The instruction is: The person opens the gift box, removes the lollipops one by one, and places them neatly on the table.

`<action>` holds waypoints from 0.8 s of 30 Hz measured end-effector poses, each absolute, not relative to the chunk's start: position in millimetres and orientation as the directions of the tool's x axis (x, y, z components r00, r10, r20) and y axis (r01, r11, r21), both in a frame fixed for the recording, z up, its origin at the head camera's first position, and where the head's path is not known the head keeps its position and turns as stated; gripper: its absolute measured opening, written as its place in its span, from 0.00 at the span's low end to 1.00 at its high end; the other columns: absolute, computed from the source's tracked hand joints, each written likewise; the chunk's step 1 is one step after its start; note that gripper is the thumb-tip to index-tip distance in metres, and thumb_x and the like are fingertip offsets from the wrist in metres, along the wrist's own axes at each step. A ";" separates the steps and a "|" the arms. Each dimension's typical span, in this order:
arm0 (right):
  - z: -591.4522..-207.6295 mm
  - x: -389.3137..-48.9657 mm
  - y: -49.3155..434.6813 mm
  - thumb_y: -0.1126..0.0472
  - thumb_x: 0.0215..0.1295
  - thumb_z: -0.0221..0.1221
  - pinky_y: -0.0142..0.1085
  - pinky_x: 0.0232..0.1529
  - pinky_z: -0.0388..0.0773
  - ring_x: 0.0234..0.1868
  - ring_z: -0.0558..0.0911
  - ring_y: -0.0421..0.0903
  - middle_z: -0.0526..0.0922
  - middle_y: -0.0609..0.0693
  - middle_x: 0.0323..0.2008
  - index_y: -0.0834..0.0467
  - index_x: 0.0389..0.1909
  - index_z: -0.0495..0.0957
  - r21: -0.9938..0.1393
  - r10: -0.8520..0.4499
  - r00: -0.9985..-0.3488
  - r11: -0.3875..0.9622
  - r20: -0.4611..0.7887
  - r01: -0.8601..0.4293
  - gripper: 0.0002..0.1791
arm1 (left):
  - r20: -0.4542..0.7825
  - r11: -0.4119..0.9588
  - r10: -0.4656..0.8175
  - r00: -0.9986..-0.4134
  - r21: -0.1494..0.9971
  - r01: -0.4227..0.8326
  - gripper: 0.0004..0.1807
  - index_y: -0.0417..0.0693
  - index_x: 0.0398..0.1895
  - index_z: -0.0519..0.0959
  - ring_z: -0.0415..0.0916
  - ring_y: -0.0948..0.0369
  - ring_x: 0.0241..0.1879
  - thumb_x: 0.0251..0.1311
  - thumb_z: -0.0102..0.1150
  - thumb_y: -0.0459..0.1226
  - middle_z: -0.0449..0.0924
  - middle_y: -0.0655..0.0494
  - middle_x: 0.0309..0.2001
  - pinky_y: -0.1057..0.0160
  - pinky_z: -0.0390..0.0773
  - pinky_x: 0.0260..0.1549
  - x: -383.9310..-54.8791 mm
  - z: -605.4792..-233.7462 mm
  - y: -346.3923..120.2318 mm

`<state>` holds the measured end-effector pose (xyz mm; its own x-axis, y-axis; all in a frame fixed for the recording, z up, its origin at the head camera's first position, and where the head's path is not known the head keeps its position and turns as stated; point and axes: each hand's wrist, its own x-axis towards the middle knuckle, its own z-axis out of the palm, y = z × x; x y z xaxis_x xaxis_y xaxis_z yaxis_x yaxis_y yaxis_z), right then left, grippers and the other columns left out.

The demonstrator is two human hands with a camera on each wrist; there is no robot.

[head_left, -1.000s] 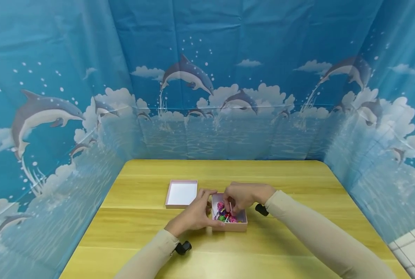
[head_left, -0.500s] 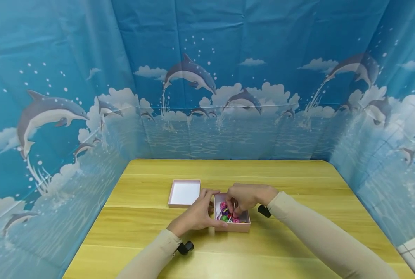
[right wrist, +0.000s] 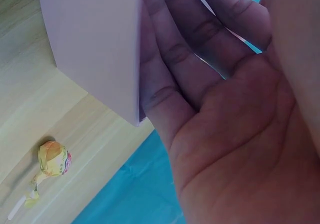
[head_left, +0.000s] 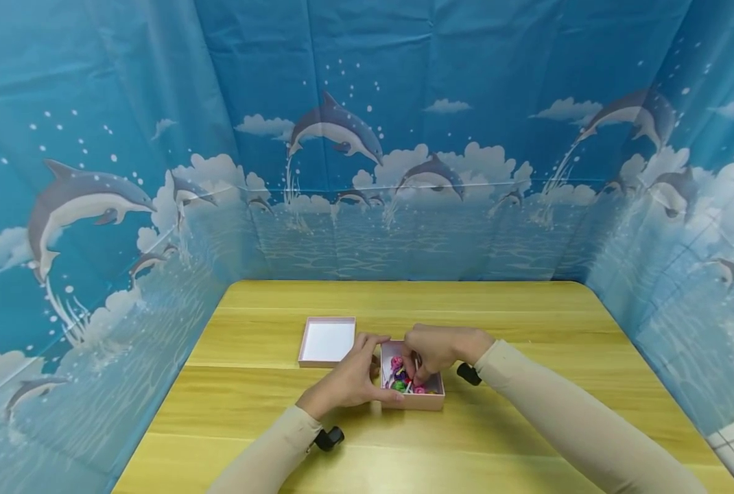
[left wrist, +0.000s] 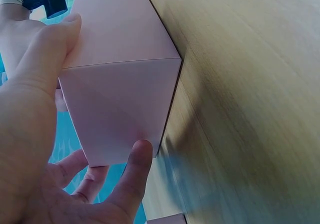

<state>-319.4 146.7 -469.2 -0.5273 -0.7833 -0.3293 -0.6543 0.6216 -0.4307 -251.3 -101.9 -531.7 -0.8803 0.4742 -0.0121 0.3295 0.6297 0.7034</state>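
A pink open-topped box [head_left: 413, 401] stands on the table, with several wrapped lollipops [head_left: 398, 385] in its near part. My left hand [head_left: 344, 379] grips the box from the left, thumb on the near wall and fingers spread along the side and far corner; the left wrist view shows these fingers on the pink box wall [left wrist: 120, 109]. My right hand [head_left: 436, 347] reaches down into the box, its fingers curled, and seems to pinch a lollipop by its white stick. In the right wrist view the box wall [right wrist: 92, 39] hides the fingertips.
A shallow pink lid [head_left: 326, 342] with a white inside lies to the left of the box. One yellow-wrapped lollipop [right wrist: 53, 159] lies on the table outside the box. A dolphin-print curtain [head_left: 367, 233] hangs behind the wooden table [head_left: 268, 405].
The head view has shifted slightly. My right hand's fingers have shifted a little among the lollipops. My left hand keeps its grip on the box.
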 end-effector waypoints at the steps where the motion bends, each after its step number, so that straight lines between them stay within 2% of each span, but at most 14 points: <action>1: -468.7 -319.2 146.8 0.64 0.71 0.81 0.30 0.41 0.83 0.34 0.83 0.31 0.88 0.33 0.31 0.44 0.29 0.90 -0.431 -0.784 -0.527 0.621 -0.329 -0.654 0.15 | -0.012 0.631 0.474 -0.880 0.702 0.330 0.65 0.54 0.95 0.60 0.79 0.60 0.62 0.63 0.88 0.62 0.68 0.49 0.73 0.54 0.84 0.65 -251.3 -530.8 -102.0; 12: -465.4 -317.8 147.9 0.62 0.74 0.80 0.29 0.36 0.80 0.30 0.81 0.31 0.87 0.34 0.29 0.44 0.29 0.90 -0.443 -0.797 -0.522 0.603 -0.303 -0.663 0.14 | -0.001 0.631 0.473 -0.881 0.699 0.337 0.64 0.54 0.94 0.60 0.77 0.61 0.58 0.63 0.88 0.61 0.68 0.50 0.72 0.55 0.83 0.63 -251.3 -528.8 -101.0; 24: -462.1 -319.0 153.6 0.61 0.74 0.80 0.28 0.34 0.79 0.29 0.80 0.30 0.88 0.34 0.29 0.46 0.30 0.90 -0.497 -0.826 -0.507 0.557 -0.247 -0.665 0.13 | -0.015 0.625 0.465 -0.885 0.714 0.316 0.65 0.54 0.94 0.60 0.78 0.61 0.60 0.61 0.89 0.60 0.68 0.49 0.73 0.58 0.85 0.63 -249.5 -531.1 -99.7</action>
